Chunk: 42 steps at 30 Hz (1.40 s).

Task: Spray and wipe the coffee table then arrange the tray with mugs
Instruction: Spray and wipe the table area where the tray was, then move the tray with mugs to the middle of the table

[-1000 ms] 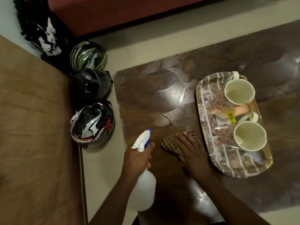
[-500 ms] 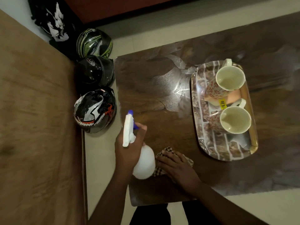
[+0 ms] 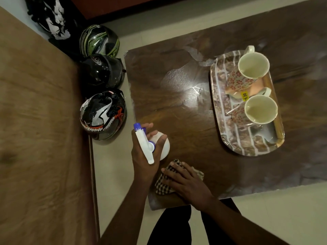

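Note:
My left hand (image 3: 144, 160) grips a white spray bottle (image 3: 163, 147) with a blue nozzle, held upright over the near left part of the dark wooden coffee table (image 3: 177, 121). My right hand (image 3: 187, 183) lies flat on a checked cloth (image 3: 164, 184) at the table's near edge. A brick-patterned oval tray (image 3: 228, 138) sits on the right side of the table. Two cream mugs with a red flower pattern stand on it, the far mug (image 3: 251, 68) and the near mug (image 3: 260, 110). A wet shine marks the table left of the tray.
Three motorcycle helmets (image 3: 102, 114) rest on the floor along the table's left end. A large wooden surface (image 3: 39, 138) fills the left side. Dark gear (image 3: 51, 18) lies at the top left. My legs show below the table's near edge.
The cloth and my right hand have slid back toward the table's near edge. My left hand has turned the bottle upright. The view has shifted, showing more of the table.

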Each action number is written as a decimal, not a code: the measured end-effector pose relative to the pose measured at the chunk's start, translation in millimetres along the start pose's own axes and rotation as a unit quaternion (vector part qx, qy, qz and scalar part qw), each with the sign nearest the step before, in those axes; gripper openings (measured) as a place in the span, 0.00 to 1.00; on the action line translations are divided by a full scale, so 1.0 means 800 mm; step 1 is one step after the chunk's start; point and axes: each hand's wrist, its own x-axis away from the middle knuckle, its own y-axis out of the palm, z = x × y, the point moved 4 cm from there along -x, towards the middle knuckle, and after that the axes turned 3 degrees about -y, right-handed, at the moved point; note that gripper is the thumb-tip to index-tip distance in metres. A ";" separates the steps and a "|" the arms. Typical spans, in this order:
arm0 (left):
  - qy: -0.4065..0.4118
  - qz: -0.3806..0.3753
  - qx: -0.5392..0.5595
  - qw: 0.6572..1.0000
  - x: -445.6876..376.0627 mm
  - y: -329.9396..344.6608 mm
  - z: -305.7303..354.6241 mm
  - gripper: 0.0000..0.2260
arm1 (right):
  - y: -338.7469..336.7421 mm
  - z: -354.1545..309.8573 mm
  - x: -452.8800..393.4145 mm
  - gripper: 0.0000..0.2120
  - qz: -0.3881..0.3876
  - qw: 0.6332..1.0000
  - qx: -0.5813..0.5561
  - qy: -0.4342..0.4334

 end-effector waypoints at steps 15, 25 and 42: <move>-0.038 -0.033 -0.088 0.995 0.021 -0.031 -0.057 0.30 | 0.004 0.003 -0.004 0.20 -0.043 0.999 0.027 0.014; -0.275 0.022 -0.040 0.960 0.096 -0.019 -0.076 0.17 | -0.055 0.032 0.021 0.16 0.117 0.980 -0.092 0.134; -0.263 -0.079 -0.034 0.961 -0.045 0.262 0.038 0.07 | -0.158 0.318 0.209 0.11 0.294 0.742 -0.294 0.525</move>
